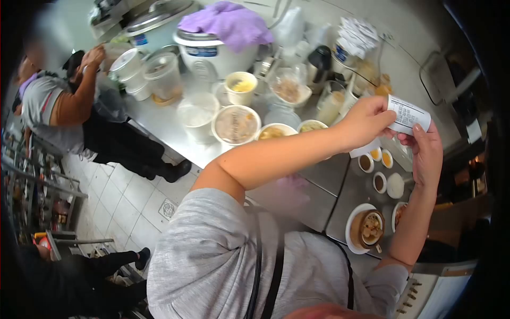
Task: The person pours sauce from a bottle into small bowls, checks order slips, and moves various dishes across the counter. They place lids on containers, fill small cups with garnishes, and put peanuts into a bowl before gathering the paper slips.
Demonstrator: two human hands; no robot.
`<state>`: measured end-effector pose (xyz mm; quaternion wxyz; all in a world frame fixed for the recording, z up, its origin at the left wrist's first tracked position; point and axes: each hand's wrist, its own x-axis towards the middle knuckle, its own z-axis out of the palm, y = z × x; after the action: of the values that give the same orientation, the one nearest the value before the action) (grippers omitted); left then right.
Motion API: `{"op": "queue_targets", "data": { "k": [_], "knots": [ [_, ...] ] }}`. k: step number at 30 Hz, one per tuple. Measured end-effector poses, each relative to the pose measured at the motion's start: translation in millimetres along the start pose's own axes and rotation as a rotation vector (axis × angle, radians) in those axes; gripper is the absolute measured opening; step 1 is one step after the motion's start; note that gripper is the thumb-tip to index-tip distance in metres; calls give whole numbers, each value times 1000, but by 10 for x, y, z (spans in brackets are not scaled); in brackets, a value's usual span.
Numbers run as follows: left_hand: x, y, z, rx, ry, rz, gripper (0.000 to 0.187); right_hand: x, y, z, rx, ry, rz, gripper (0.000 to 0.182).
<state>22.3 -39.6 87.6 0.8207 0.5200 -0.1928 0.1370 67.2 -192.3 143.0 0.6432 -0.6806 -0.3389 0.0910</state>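
A printed white paper slip [410,112], like a receipt, is held up between my two hands at the upper right. My left hand [367,121] pinches its left edge. My right hand [426,148] grips its lower right part with the thumb in front. Beneath my hands are small cups of brown sauce [366,162] and yellow sauce [387,158], with a white round item [395,186] beside them. Nearer my body, a bowl of food [371,228] sits on a white plate [353,242].
Tubs of food [236,125] and a plastic container [199,116] line the metal counter [204,155]. Behind stand a large cooker [223,58] under a purple cloth [226,22] and a dark flask [319,65]. Another person [50,114] works at the left; a dark-clothed person [79,282] is lower left.
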Motion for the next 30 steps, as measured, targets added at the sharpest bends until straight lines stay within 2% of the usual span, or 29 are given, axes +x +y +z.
{"op": "queue_targets", "data": {
  "k": [1,3,5,6,7,8,9,10,11,12,13,14,15,17,18,19,20,22,23,25,27,29,30],
  "knots": [
    [-176,129,-156,-12,-29,-62,27,25,-56,201,36,-45,-21,23],
    [-516,355,-490,-228,-285,-319,84,20,-212,559,29,-244,-16,26],
    [-825,575,-756,-396,-255,-364,101,-34,-340,916,12,-424,-17,29],
    [-951,782,-802,-455,-113,-310,105,-90,-402,1107,46,-481,25,34],
    [-1026,906,-929,-535,-46,-266,105,-102,-457,1288,2,-523,17,37],
    [-1112,1015,-1090,-574,17,-203,96,-112,-498,1447,-46,-563,11,39],
    [-1154,1093,-1240,-514,125,-56,76,-130,-521,1575,-95,-594,8,42],
    [-1247,1209,-1381,-452,297,-56,57,-94,-526,1663,-256,-592,-30,48],
    [-1372,1354,-1443,-327,463,-60,47,-50,-514,1771,-461,-493,-89,54],
    [-1433,1371,-1606,-360,439,19,37,67,-363,1818,-764,-397,-359,56],
    [-1505,1440,-1642,-208,506,108,38,172,-421,1871,-1009,-406,-123,58],
    [-1546,1496,-1678,-132,552,215,39,314,-349,1853,-1124,-386,-241,59],
    [-1600,1533,-1767,-114,568,264,39,534,-148,1749,-1180,-261,-421,54],
    [-1714,1616,-1933,0,563,282,41,928,-269,1482,-1256,9,-468,54],
    [-1770,1634,-2042,55,586,267,40,1167,-347,1282,-1233,189,-554,52],
    [-1828,1648,-2104,20,549,262,39,1424,-477,1017,-1193,339,-563,53],
    [-1885,1645,-2154,5,598,248,40,1671,-594,746,-1143,473,-576,53],
    [-1956,1603,-2220,43,668,254,39,2006,-889,226,-751,581,-566,55],
    [-1973,1581,-2213,68,697,269,39,2198,-998,-46,-480,562,-705,55],
    [-1986,1526,-2187,72,757,271,36,2449,-1106,-359,-579,752,-954,53],
    [-1987,1450,-2163,94,795,278,35,2674,-1128,-561,-270,694,-534,56],
    [-1977,1393,-2131,144,813,293,35,2921,-1143,-755,-294,648,-468,55],
    [-1942,1381,-2034,141,887,316,35,3054,-1123,-835,-303,621,-430,54]
  ]
}}
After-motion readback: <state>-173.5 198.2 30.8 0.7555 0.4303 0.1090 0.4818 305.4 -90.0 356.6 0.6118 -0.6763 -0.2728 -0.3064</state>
